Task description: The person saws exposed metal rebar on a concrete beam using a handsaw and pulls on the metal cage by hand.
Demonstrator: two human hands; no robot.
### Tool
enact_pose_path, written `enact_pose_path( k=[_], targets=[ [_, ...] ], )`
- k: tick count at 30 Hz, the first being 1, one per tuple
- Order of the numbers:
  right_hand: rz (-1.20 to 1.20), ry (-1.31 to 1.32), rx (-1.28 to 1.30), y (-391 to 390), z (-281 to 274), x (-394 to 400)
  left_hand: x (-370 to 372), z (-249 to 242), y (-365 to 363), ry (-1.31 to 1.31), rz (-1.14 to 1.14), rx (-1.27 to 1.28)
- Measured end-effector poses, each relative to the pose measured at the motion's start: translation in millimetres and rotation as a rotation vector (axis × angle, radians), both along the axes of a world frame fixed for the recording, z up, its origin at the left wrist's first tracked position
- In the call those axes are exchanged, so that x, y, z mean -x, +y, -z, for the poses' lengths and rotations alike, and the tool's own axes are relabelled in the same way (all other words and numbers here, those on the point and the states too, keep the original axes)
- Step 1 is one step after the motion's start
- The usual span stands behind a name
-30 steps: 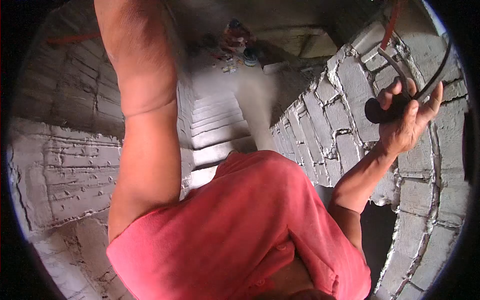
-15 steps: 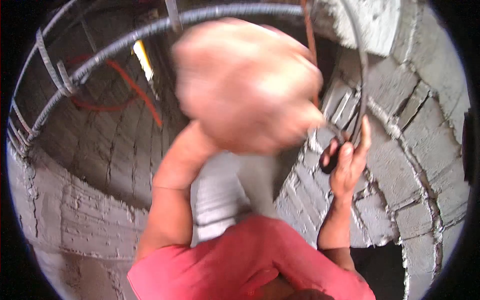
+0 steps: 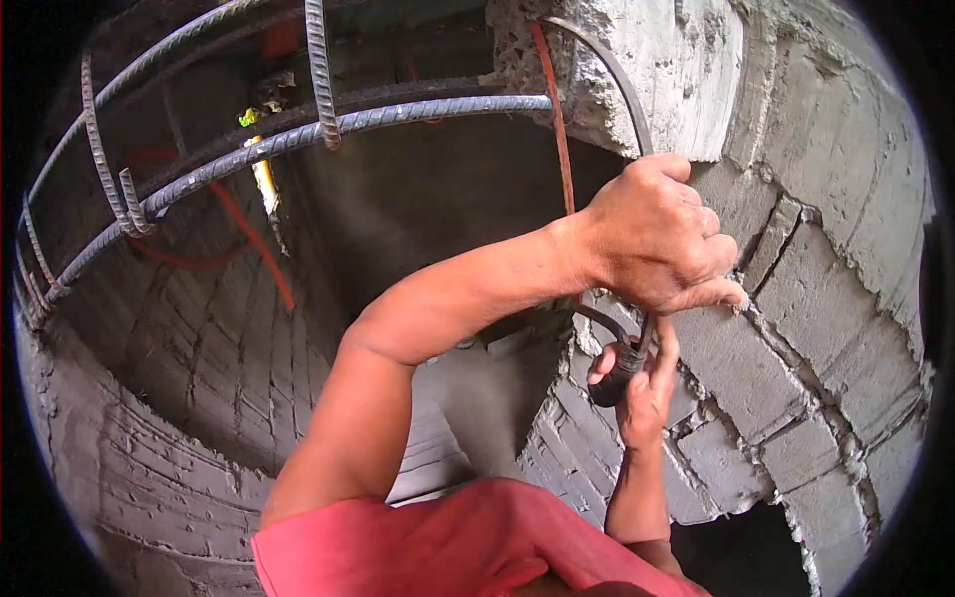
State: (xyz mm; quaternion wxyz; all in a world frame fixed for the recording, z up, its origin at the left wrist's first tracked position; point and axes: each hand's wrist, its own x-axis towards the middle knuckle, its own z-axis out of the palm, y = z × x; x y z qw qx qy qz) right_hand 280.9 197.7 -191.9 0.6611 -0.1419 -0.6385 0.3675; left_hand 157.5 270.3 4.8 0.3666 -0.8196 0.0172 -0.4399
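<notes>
A stiff, springy bent steel rod (image 3: 637, 119) is gripped by the left hand (image 3: 657, 234), its dark lower end (image 3: 617, 373) clasped in the right hand (image 3: 642, 393); it is judged best held at both ends.

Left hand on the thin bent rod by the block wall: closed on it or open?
Closed. The left hand is fisted around the thin rod, fingers curled under. The right hand below holds a dark handle.

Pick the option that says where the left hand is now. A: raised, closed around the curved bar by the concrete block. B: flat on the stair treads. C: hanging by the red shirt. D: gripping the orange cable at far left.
A: the left hand is raised and closed around the curved bar below the concrete block, above the right hand, which holds a black handle.
</notes>
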Motion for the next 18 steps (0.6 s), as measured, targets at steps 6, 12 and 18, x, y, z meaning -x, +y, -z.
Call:
enact_pose_path(
  k=[6,12,18],
  targets=[
    [-0.002,0.087,-0.031,-1,15,-12,-14,-2,7,-0.151,0.049,0.025],
    [0.122,-0.007,-0.049,-18,9,-10,-12,-3,7,-0.168,0.128,0.017],
    [0.386,-0.181,-0.100,-12,7,-4,-1,-4,-5,-0.120,0.031,0.021]
  ],
)
